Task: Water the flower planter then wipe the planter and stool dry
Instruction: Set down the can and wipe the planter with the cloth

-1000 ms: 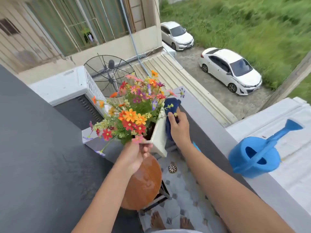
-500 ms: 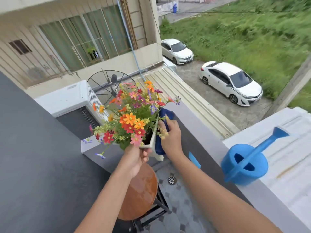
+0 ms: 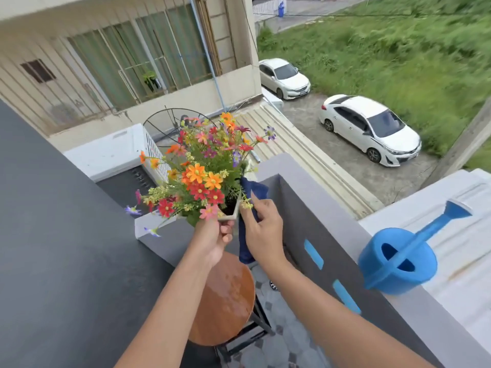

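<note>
A white planter [image 3: 230, 215] full of orange, red and pink flowers [image 3: 204, 179] is lifted above the round wooden stool [image 3: 225, 298]. My left hand [image 3: 212, 239] grips the planter's near corner from below. My right hand [image 3: 263, 229] presses a dark blue cloth [image 3: 252, 192] against the planter's right side. Most of the planter's body is hidden behind the flowers, the hands and the cloth. The stool's brown seat glistens with water. A blue watering can [image 3: 398, 264] stands on the ledge at the right, apart from both hands.
A grey parapet wall [image 3: 313, 208] runs along the right, a dark wall [image 3: 53, 235] along the left. The tiled floor [image 3: 281, 341] with a drain [image 3: 273, 285] lies below the stool. Beyond the corner are a rooftop, a satellite dish and parked cars far below.
The planter has risen higher above the stool, held in my left hand. My right hand has slid the cloth along the planter's right side. The view has tilted upward.
</note>
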